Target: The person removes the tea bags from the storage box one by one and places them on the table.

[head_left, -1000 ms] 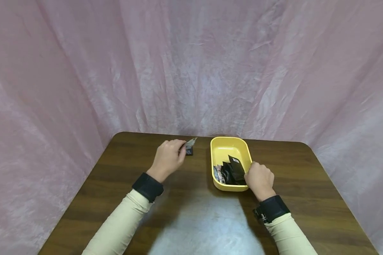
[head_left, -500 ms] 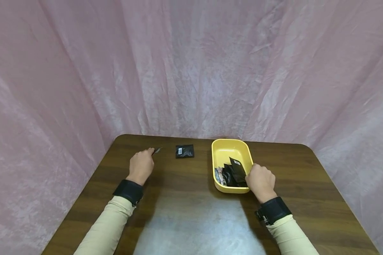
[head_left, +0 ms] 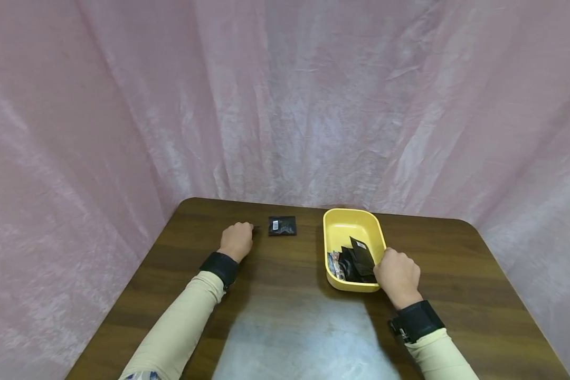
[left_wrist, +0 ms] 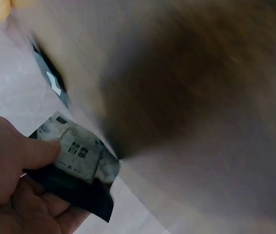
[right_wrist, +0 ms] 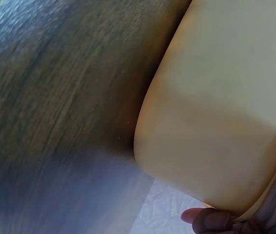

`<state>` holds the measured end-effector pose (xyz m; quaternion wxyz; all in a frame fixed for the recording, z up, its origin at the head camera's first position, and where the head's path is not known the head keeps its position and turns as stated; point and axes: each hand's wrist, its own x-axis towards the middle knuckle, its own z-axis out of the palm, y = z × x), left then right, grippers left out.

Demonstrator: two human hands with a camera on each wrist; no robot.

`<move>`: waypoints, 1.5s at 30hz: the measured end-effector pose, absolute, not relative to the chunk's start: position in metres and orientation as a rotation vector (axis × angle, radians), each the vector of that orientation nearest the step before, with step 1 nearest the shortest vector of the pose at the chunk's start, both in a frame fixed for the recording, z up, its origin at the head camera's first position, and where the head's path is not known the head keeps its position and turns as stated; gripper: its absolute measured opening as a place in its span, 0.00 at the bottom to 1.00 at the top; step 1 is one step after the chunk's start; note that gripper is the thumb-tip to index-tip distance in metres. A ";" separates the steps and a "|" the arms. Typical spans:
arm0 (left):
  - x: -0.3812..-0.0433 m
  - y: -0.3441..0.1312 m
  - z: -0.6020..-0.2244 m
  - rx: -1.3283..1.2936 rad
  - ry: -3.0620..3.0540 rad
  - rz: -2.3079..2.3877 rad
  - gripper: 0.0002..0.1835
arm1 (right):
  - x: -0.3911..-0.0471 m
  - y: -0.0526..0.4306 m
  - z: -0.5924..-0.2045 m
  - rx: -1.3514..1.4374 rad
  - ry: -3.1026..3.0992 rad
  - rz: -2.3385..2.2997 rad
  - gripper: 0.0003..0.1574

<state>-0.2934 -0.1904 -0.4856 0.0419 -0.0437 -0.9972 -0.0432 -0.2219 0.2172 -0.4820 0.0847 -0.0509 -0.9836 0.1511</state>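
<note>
My left hand [head_left: 236, 241] is over the left part of the table, pinching a small flat packet [left_wrist: 82, 156] between thumb and fingers. In the left wrist view this packet has a pale printed face and dark edges; only a sliver of it shows from the head. A little to the right of that hand, a black packet [head_left: 282, 226] with a white barcode label lies flat on the table. My right hand [head_left: 399, 277] grips the right rim of a yellow plastic bin [head_left: 349, 224]. Most of its fingers are hidden from the head.
Inside the bin, black packets [head_left: 356, 261] and some pale printed packets [head_left: 335, 265] lean at the near end. The brown wood-grain table [head_left: 285, 295] reaches back to a pink curtain [head_left: 285, 105].
My left hand moved left with its packet, away from the black packet on the table, then came partway back to the right. The right hand stays on the bin. The head view shifts slightly.
</note>
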 end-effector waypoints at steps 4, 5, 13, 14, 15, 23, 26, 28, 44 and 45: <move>-0.294 -0.178 -0.489 -0.180 -3.143 -0.092 0.18 | -0.218 0.221 -0.483 -0.153 -2.936 0.441 0.08; -0.293 -0.176 -0.490 -0.191 -3.163 -0.080 0.20 | -0.216 0.221 -0.483 -0.154 -2.939 0.439 0.08; -0.294 -0.167 -0.493 -0.188 -3.336 -0.251 0.28 | -0.207 0.225 -0.484 -0.159 -2.935 0.436 0.08; -0.295 -0.168 -0.493 -0.194 -3.347 -0.282 0.30 | -0.207 0.226 -0.484 -0.156 -2.930 0.438 0.08; -0.297 -0.169 -0.494 -0.199 -3.355 -0.316 0.32 | -0.207 0.226 -0.483 -0.151 -2.925 0.437 0.08; -0.308 -0.195 -0.503 -0.253 -3.436 -0.443 0.51 | -0.213 0.221 -0.487 -0.142 -2.890 0.464 0.07; -0.307 -0.202 -0.505 -0.259 -3.442 -0.482 0.55 | -0.212 0.218 -0.489 -0.142 -2.890 0.478 0.07; -0.306 -0.204 -0.507 -0.273 -3.436 -0.506 0.58 | -0.211 0.217 -0.489 -0.149 -2.891 0.482 0.07; -0.305 -0.204 -0.516 -0.265 -3.375 -0.641 0.65 | -0.206 0.221 -0.483 -0.142 -2.913 0.474 0.09; -0.305 -0.203 -0.516 -0.266 -3.367 -0.665 0.65 | -0.205 0.222 -0.483 -0.146 -2.909 0.474 0.09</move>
